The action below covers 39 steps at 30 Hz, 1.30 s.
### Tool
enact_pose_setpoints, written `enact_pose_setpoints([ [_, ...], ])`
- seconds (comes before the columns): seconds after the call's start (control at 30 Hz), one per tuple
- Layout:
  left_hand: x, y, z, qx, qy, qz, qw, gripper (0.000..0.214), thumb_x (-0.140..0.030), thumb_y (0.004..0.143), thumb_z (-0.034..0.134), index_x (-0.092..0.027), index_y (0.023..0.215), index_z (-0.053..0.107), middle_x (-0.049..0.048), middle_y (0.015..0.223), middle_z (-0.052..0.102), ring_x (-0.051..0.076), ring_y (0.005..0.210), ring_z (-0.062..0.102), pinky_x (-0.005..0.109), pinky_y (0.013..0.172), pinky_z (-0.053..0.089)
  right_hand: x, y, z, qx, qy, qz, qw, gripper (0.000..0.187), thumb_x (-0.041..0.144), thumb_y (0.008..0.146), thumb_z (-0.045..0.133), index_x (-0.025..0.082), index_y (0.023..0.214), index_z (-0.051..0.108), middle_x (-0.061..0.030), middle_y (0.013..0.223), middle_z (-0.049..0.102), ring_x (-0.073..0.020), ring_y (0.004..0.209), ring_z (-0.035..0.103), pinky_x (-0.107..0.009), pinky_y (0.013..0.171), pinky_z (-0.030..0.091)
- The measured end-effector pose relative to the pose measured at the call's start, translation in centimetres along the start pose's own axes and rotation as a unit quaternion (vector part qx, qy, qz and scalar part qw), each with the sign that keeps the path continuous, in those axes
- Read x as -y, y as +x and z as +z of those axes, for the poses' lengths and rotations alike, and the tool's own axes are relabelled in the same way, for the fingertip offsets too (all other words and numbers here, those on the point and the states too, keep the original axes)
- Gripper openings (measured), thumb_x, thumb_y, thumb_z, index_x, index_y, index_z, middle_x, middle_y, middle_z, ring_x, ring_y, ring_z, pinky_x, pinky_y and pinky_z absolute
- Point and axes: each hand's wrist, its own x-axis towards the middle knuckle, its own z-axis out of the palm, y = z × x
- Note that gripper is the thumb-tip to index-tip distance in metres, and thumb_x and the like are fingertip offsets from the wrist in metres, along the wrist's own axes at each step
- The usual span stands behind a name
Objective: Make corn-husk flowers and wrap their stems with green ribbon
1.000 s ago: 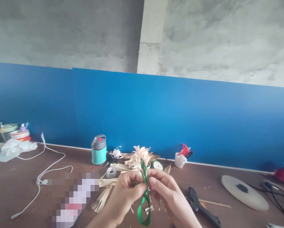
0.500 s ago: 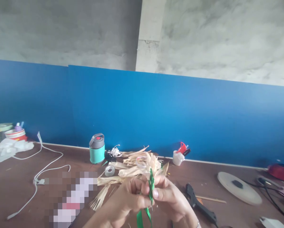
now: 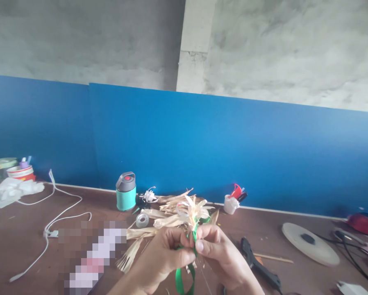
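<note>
My left hand (image 3: 171, 256) is closed around the stem of a flower (image 3: 193, 211) shaped from pale dried husk. Pinched beside it, the fingers of my right hand (image 3: 219, 256) grip a strip of green ribbon (image 3: 180, 280) at the base of the petals. The ribbon runs along the stem and hangs in a loop below my left hand. A thin wire or stem (image 3: 206, 279) shows under my fingers; most of it is hidden. Behind my hands lies a pile of dried husk strips (image 3: 168, 221).
A clear tape roll (image 3: 142, 220) and a turquoise flask (image 3: 126, 198) stand left of the husks. To my right are a black glue gun (image 3: 259, 266), a wooden stick (image 3: 278, 258), a round lid (image 3: 310, 243) and a white cup (image 3: 231, 205). White cable (image 3: 53, 225) lies at left.
The flower's petals now stand upright and spread above my fingers. The green ribbon has shifted down to the petals' base, and its hanging part has opened into a wider loop.
</note>
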Motion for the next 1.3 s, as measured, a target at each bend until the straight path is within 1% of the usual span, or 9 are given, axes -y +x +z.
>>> enact_pose_setpoints([
  [0.17, -0.2, 0.0, -0.1, -0.015, 0.112, 0.029, 0.993, 0.020, -0.023, 0.066, 0.068, -0.017, 0.056, 0.053, -0.0055, 0.054, 0.043, 0.009, 0.053, 0.032, 0.024, 0.052, 0.024, 0.5, 0.0, -0.3, -0.029, -0.031, 0.014, 0.999, 0.024, 0.033, 0.060, 0.086, 0.013, 0.066, 0.074, -0.0028, 0.065, 0.065, -0.0120, 0.061, 0.054, -0.023, 0.061, 0.040],
  [0.37, -0.2, -0.6, 1.1, -0.089, 0.169, 0.056, 0.980, 0.017, -0.026, 0.072, 0.064, -0.016, 0.060, 0.059, -0.0027, 0.054, 0.051, 0.011, 0.052, 0.043, 0.024, 0.052, 0.034, 0.7, 0.0, -0.2, -0.063, -0.114, -0.010, 0.991, 0.031, 0.039, 0.061, 0.085, 0.011, 0.065, 0.072, -0.0017, 0.063, 0.061, -0.0090, 0.055, 0.050, -0.020, 0.053, 0.038],
  [0.6, 1.5, -0.8, 1.7, -0.181, 0.237, 0.098, 0.949, 0.018, -0.026, 0.074, 0.062, -0.018, 0.058, 0.056, -0.0008, 0.052, 0.056, 0.013, 0.049, 0.050, 0.022, 0.048, 0.039, 0.6, 0.1, 0.0, -0.116, -0.216, -0.004, 0.970, 0.036, 0.046, 0.064, 0.080, 0.011, 0.069, 0.071, -0.0017, 0.061, 0.058, -0.0096, 0.051, 0.047, -0.021, 0.046, 0.035],
  [0.7, 1.5, -1.0, 1.8, -0.190, 0.256, 0.112, 0.941, 0.018, -0.024, 0.073, 0.062, -0.018, 0.058, 0.056, -0.0029, 0.048, 0.052, 0.011, 0.045, 0.044, 0.021, 0.045, 0.035, 0.7, -0.1, 0.4, -0.128, -0.269, -0.026, 0.954, 0.030, 0.042, 0.067, 0.077, 0.013, 0.068, 0.071, -0.0021, 0.064, 0.057, -0.0118, 0.056, 0.048, -0.022, 0.049, 0.037],
  [0.8, 1.1, -1.1, 1.8, -0.172, 0.224, 0.095, 0.955, 0.016, -0.022, 0.072, 0.062, -0.016, 0.057, 0.058, -0.0021, 0.050, 0.055, 0.011, 0.047, 0.045, 0.022, 0.048, 0.036, 0.9, -0.2, 0.9, -0.142, -0.322, -0.062, 0.934, 0.022, 0.035, 0.071, 0.072, 0.014, 0.066, 0.070, -0.0004, 0.063, 0.053, -0.0123, 0.059, 0.046, -0.022, 0.051, 0.035],
  [0.93, 0.8, -1.0, 1.7, -0.150, 0.193, 0.057, 0.968, 0.014, -0.025, 0.071, 0.063, -0.015, 0.062, 0.063, 0.0014, 0.055, 0.061, 0.013, 0.051, 0.050, 0.023, 0.050, 0.037, 0.7, -0.3, 0.7, -0.147, -0.355, -0.063, 0.921, 0.016, 0.029, 0.073, 0.068, 0.015, 0.065, 0.066, 0.0015, 0.061, 0.047, -0.0117, 0.057, 0.043, -0.022, 0.048, 0.033],
  [1.13, 0.7, -0.7, 1.5, -0.156, 0.150, 0.037, 0.976, 0.024, -0.031, 0.067, 0.072, -0.016, 0.054, 0.058, 0.0002, 0.049, 0.058, 0.012, 0.047, 0.049, 0.023, 0.047, 0.035, 0.2, -0.2, 0.1, -0.156, -0.331, -0.052, 0.929, 0.019, 0.029, 0.070, 0.071, 0.016, 0.063, 0.058, 0.0029, 0.061, 0.047, -0.0101, 0.056, 0.040, -0.022, 0.049, 0.032],
  [1.23, 0.6, -0.6, 1.1, -0.158, 0.119, 0.048, 0.979, 0.026, -0.029, 0.068, 0.070, -0.016, 0.051, 0.056, -0.0023, 0.046, 0.054, 0.010, 0.045, 0.045, 0.022, 0.047, 0.033, 0.6, 0.0, 0.3, -0.127, -0.272, -0.038, 0.953, 0.027, 0.038, 0.070, 0.074, 0.015, 0.071, 0.061, 0.0015, 0.064, 0.053, -0.0102, 0.058, 0.046, -0.022, 0.053, 0.035],
  [1.3, 0.5, -0.6, 0.8, -0.175, 0.104, 0.070, 0.977, 0.024, -0.028, 0.069, 0.070, -0.016, 0.053, 0.057, -0.0028, 0.048, 0.054, 0.010, 0.046, 0.046, 0.022, 0.047, 0.034, 0.8, 0.0, 0.4, -0.089, -0.233, -0.003, 0.968, 0.035, 0.044, 0.069, 0.076, 0.013, 0.080, 0.063, -0.0012, 0.069, 0.060, -0.0114, 0.061, 0.052, -0.022, 0.056, 0.039],
])
